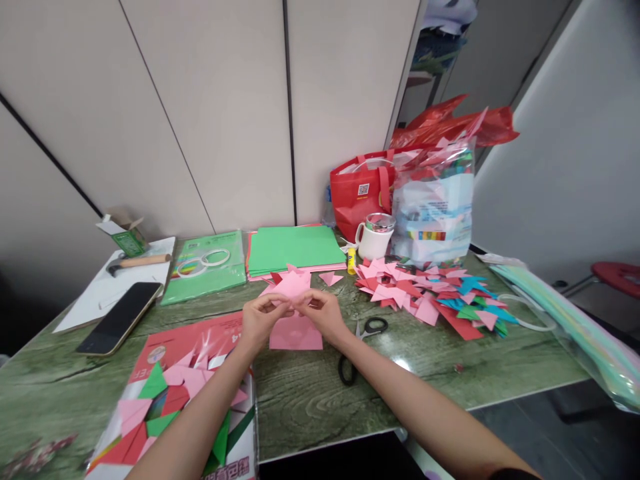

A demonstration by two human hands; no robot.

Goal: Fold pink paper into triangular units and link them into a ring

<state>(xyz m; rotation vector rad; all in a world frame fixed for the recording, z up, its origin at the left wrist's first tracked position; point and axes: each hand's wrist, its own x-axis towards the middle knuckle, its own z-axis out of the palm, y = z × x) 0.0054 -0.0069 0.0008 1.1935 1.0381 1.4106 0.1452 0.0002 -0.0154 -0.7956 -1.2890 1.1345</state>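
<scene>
My left hand (265, 319) and my right hand (324, 317) meet at the middle of the table, fingertips pinched together on a sheet of pink paper (296, 335). The paper's lower part hangs flat toward me; the fingers partly hide its upper edge. Just behind the hands lie folded pink paper pieces (293, 283), with a small pink triangle (330, 278) to their right. Black-handled scissors (361, 343) rest beside my right wrist, partly covered by that forearm. Under my left forearm is a plastic paper packet (200, 331) bearing a ring of folded pink, red and green pieces (173, 400).
Green paper sheets (295, 248) lie at the back, near a yellow glue stick (351, 261) and a white mug (375, 240). Many folded pieces (425, 297) spread at right. A phone (120, 319) and a hammer (140, 262) lie left. Bags (433, 213) stand behind.
</scene>
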